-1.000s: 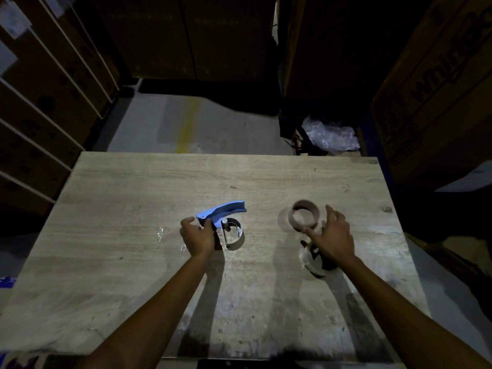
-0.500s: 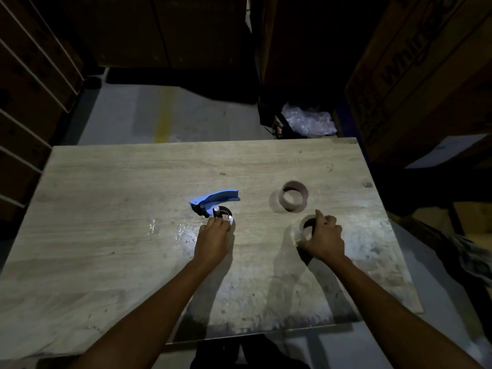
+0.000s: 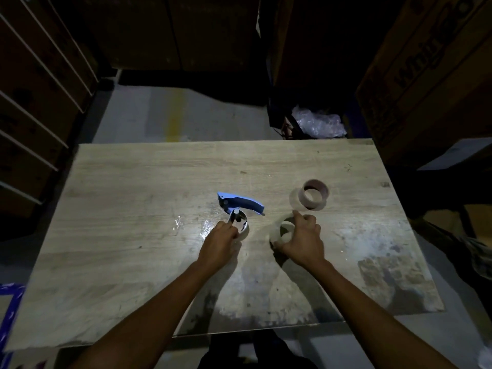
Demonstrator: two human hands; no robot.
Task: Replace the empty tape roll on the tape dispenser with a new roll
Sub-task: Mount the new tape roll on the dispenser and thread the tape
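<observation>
A tape dispenser point(image 3: 241, 205) with a blue handle and a metal frame lies near the middle of the wooden table point(image 3: 133, 195). My left hand point(image 3: 218, 243) grips the metal frame at the dispenser's near end. My right hand point(image 3: 300, 242) is closed around a pale roll of tape point(image 3: 283, 231), which stands on the table just right of the dispenser. An empty brown cardboard core point(image 3: 314, 194) sits on the table beyond my right hand, apart from it.
Large cardboard boxes point(image 3: 426, 75) stand close at the right and behind the table. A crumpled plastic bag point(image 3: 319, 123) lies on the floor past the far edge. Shelving point(image 3: 34, 102) runs along the left. The room is dim.
The dispenser's blue handle has swung from pointing right-up to pointing right-down. My right hand holds the pale roll more fully. The camera view has shifted.
</observation>
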